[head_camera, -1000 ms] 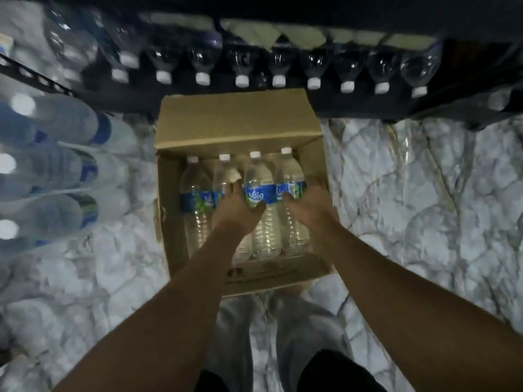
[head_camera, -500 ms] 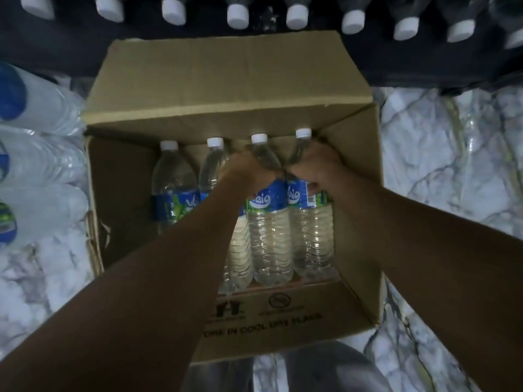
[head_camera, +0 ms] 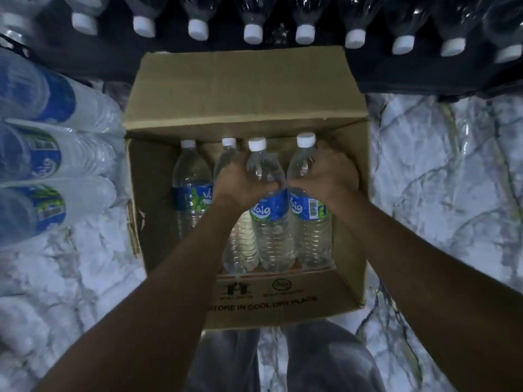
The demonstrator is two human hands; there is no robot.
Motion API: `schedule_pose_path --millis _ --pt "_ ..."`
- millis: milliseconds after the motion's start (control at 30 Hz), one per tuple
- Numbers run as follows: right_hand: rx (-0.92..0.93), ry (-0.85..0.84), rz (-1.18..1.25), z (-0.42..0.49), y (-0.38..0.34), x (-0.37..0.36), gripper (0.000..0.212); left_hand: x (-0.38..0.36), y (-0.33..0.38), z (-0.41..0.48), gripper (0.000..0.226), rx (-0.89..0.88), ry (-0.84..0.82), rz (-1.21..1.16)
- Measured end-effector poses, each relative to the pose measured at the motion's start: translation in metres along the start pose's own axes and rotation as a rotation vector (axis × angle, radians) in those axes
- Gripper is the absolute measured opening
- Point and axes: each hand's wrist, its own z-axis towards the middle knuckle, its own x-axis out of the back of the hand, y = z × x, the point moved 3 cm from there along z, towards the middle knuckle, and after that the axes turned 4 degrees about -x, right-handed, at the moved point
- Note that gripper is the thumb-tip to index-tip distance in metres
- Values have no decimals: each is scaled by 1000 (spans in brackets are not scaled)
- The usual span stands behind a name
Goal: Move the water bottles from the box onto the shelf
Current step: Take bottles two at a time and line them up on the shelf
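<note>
An open cardboard box stands on the marble floor with several clear water bottles upright inside, each with a white cap and blue label. My left hand grips the upper part of the third bottle from the left. My right hand curls round the shoulder of the rightmost bottle. The leftmost bottle stands untouched. Another bottle is partly hidden behind my left hand. The dark shelf runs behind the box.
A row of capped bottles fills the dark shelf. Bottles lying on their sides sit at the left. White marble floor surrounds the box. My legs are below the box's near flap.
Both hands have closed round bottle shoulders in the box. The two held bottles have risen slightly, their caps standing higher than before. The view has shifted a little.
</note>
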Motion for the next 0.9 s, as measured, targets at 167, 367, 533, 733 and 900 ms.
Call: schedule_pose_path --millis 167,367,533,733,900 --pt "70 53 92 -39 12 13 65 15 -1 -40 89 -75 37 -4" --pt "189 75 163 -75 28 4 68 13 -2 -77 95 -145 6 116" --pt "111 -93 570 -94 36 -5 78 2 -16 -92 93 -150 41 -77" --pt "68 -140 535 -90 43 -1 86 -3 -27 -99 90 -81 -66 -273" --pt "94 -99 496 -91 41 4 76 3 -23 -108 81 -73 29 -205"
